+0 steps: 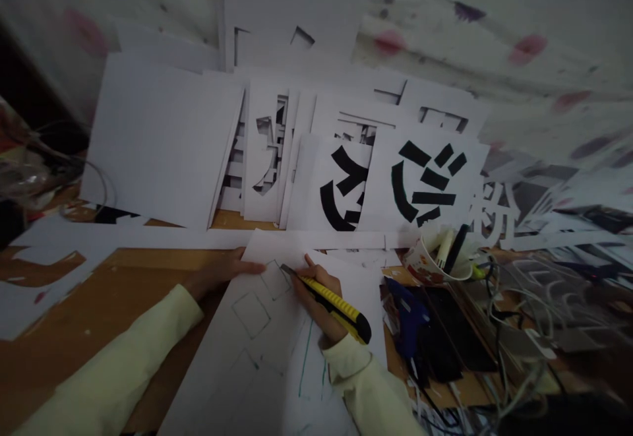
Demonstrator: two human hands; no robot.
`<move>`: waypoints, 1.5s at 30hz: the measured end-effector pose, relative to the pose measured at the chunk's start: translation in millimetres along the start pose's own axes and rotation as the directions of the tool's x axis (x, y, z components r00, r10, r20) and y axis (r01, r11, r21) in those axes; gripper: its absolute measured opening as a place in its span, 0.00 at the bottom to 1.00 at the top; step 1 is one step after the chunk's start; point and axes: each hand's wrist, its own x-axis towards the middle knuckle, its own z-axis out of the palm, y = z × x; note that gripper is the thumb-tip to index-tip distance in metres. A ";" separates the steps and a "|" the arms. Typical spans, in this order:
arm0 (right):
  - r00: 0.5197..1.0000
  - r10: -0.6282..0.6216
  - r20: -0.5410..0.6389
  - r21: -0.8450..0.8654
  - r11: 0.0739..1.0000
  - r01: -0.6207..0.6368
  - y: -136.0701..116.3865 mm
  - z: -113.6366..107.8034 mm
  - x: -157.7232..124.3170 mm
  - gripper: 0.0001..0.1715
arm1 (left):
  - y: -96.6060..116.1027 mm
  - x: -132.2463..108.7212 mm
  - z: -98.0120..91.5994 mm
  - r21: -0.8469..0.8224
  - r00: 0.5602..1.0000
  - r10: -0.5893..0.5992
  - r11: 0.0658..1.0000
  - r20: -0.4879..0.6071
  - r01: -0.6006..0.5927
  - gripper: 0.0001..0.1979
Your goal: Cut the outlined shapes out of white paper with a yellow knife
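A yellow and black utility knife point(341, 305) is gripped in my right hand point(321, 291), its blade tip on a white foam board point(217, 357). Green outlines of squares and longer strokes are drawn on this board. The blade touches the right side of the topmost square outline. My left hand point(225, 271) lies at the board's upper left edge, with the thumb stretched across the top and the other fingers hidden at or under the edge. Whether it pinches the board is not plain.
White boards with cut-out shapes point(267, 159) and black stroke pieces point(428, 179) lean at the back. To the right stand a paper cup point(430, 258) with tools, a blue glue gun point(408, 314) and tangled cables point(499, 330). A blank white board point(153, 139) leans at left on the wooden table point(84, 317).
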 end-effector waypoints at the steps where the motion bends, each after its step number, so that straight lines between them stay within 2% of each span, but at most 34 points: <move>1: 1.000 -0.007 0.001 -0.001 1.000 0.007 -0.4 -0.2 -0.1 0.02 | 0.0 0.7 -0.7 0.011 1.000 -0.013 1.000 0.012 0.012 0.37; 6: 1.000 -0.009 0.008 -0.029 1.000 0.009 -3.9 -1.5 0.5 0.02 | -3.4 4.9 -5.7 0.037 0.995 -0.058 0.998 0.081 0.055 0.45; 10: 1.000 -0.022 0.013 -0.028 0.999 0.022 -2.1 -1.4 -0.3 0.02 | -4.2 4.7 -6.2 0.056 0.996 -0.071 0.996 0.058 0.068 0.45; 17: 0.992 -0.128 0.010 -0.060 0.990 0.128 6.5 0.1 -1.4 0.05 | 7.3 -2.8 -2.0 0.072 0.997 -0.058 0.996 0.055 0.054 0.45; 23: 0.975 -0.219 0.036 0.011 0.976 0.219 6.3 3.7 3.5 0.07 | 6.4 0.2 -3.7 0.065 0.994 -0.100 0.993 0.047 0.097 0.49; 29: 0.993 -0.113 0.038 -0.023 0.993 0.114 -2.6 5.9 7.2 0.04 | 5.2 -2.1 -4.5 0.079 0.996 -0.086 0.993 0.027 0.084 0.45; 37: 0.987 -0.144 0.072 0.034 0.989 0.142 -2.2 0.3 4.9 0.05 | -5.2 2.8 -7.9 0.082 0.998 -0.058 0.995 0.039 0.054 0.42; 43: 0.992 -0.130 0.005 0.009 0.991 0.130 -3.6 0.9 -1.0 0.05 | -2.7 3.1 -7.6 0.090 0.998 -0.060 0.994 0.020 0.057 0.43; 45: 0.991 -0.125 -0.054 -0.004 0.992 0.125 -5.3 0.6 -1.5 0.04 | 0.2 1.2 -6.3 0.090 0.998 -0.059 0.994 0.035 0.055 0.43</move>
